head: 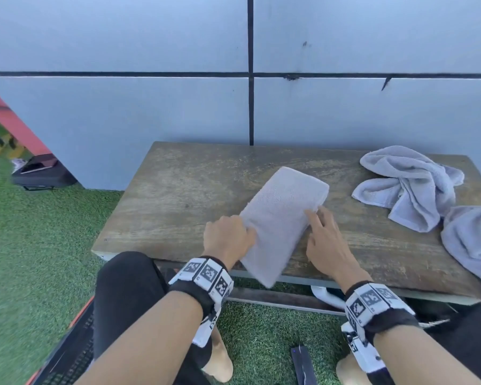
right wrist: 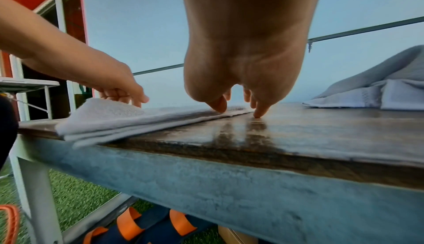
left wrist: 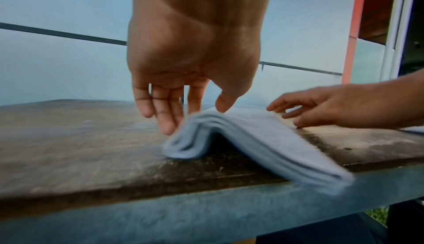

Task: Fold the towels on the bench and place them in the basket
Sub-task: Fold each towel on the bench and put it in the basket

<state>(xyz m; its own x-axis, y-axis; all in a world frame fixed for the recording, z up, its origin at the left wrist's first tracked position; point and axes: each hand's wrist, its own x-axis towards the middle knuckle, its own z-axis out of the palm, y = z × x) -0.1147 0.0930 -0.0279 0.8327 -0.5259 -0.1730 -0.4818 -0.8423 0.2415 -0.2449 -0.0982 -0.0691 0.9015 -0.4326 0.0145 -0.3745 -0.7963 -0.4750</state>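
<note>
A folded grey towel (head: pixel 281 218) (left wrist: pixel 252 139) (right wrist: pixel 114 119) lies slantwise on the wooden bench (head: pixel 178 190), its near end hanging over the front edge. My left hand (head: pixel 233 234) (left wrist: pixel 197 119) pinches the towel's left edge, thumb on top and fingers beneath, so that edge is raised off the wood. On the towel's right side, my right hand (head: pixel 317 220) (right wrist: pixel 238 110) has straight fingers; the thumb touches the towel's edge and a fingertip rests on the bench. Two crumpled grey towels (head: pixel 408 187) (head: pixel 472 240) lie at the bench's right end.
A black basket with an orange rim (head: pixel 67 354) stands on the artificial grass at the lower left, beside my knee. Orange-strapped sandals (right wrist: pixel 149 226) sit under the bench. A grey panelled wall (head: pixel 150 112) runs behind the bench. A dark flat object (head: pixel 303 365) lies on the grass.
</note>
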